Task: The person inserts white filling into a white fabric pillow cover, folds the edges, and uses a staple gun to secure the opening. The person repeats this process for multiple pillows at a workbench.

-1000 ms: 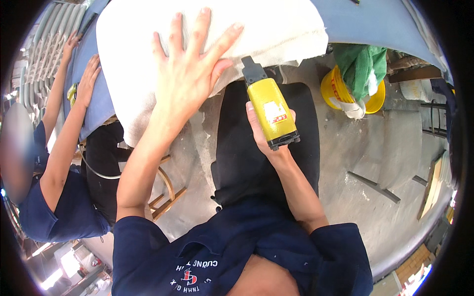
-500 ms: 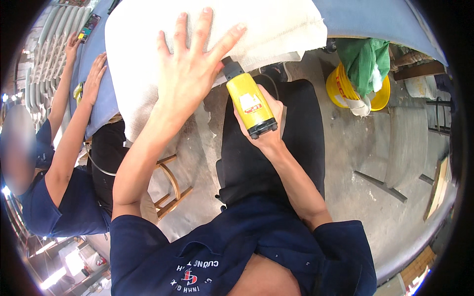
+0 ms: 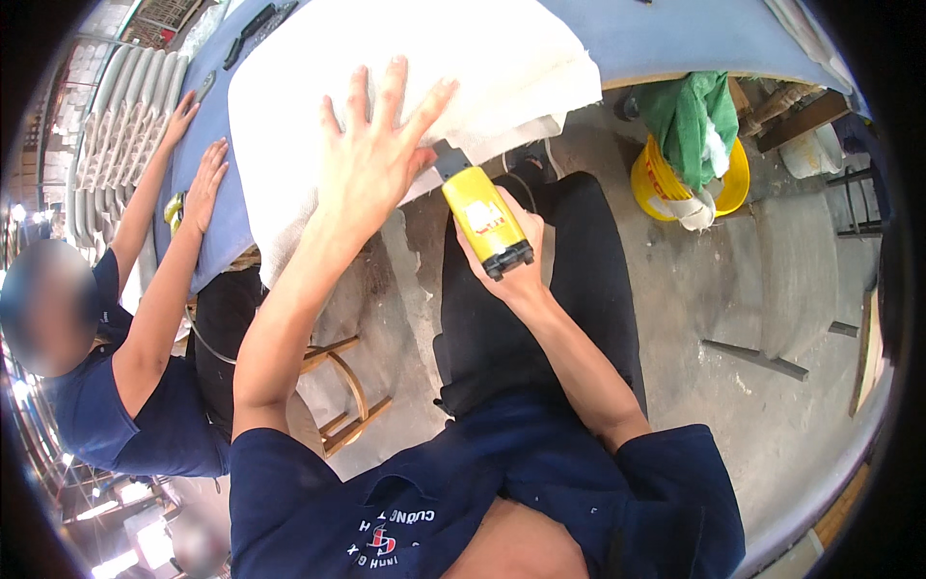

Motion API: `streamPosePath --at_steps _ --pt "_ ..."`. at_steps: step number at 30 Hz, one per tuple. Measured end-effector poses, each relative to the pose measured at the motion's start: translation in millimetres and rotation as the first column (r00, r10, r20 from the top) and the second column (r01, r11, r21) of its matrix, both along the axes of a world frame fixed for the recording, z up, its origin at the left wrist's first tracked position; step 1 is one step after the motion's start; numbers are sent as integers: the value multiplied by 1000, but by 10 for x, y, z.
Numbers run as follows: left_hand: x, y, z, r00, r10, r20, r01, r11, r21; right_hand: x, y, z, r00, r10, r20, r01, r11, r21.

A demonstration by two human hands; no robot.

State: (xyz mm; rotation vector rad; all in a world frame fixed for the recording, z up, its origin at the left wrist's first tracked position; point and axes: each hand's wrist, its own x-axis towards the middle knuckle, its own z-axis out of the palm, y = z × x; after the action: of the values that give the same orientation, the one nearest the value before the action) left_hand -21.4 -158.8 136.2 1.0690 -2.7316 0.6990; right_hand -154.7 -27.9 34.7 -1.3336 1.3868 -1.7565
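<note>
My left hand (image 3: 371, 169) lies flat with its fingers spread on a white cloth-covered piece (image 3: 275, 125), close to its near edge. My right hand (image 3: 526, 246) is wrapped round a yellow and black staple gun (image 3: 485, 220); its grip is hidden beneath the body. The black nose of the gun meets the cloth's edge beside my left thumb. Whether it presses on the cloth, I cannot tell. The white piece rests on a blue-covered table (image 3: 666, 34).
At left, another person's hands (image 3: 204, 183) rest on the blue table. Grey frames (image 3: 121, 125) are stacked beyond. A yellow bucket (image 3: 656, 183) with green cloth (image 3: 696, 116) stands on the floor at right. Near my left elbow is a curved wooden frame (image 3: 352, 386).
The whole view has shifted slightly. My hands and the staple gun keep nearly the same place at the cloth's edge. The other person's far hand no longer shows beside the phone.
</note>
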Motion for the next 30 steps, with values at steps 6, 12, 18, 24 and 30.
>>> streamPosePath --at_steps 6,12,18,24,30 --pt "209 -241 320 994 -49 -96 72 963 258 -160 -46 10 1000 -18 -18 18 1000 6" --pt "393 -1115 197 977 120 -177 -74 966 247 -168 -145 10 997 -68 -26 68 998 2" --pt "320 -439 -36 982 54 -179 -36 994 102 -138 -89 -85 995 -79 -66 83 995 61" --pt "290 -56 -85 996 -4 -90 3 1000 -10 -85 -37 -16 999 -33 28 27 977 212" --pt "274 24 -116 998 -24 -58 23 999 -24 152 -12 17 999 37 4 -37 999 -3"
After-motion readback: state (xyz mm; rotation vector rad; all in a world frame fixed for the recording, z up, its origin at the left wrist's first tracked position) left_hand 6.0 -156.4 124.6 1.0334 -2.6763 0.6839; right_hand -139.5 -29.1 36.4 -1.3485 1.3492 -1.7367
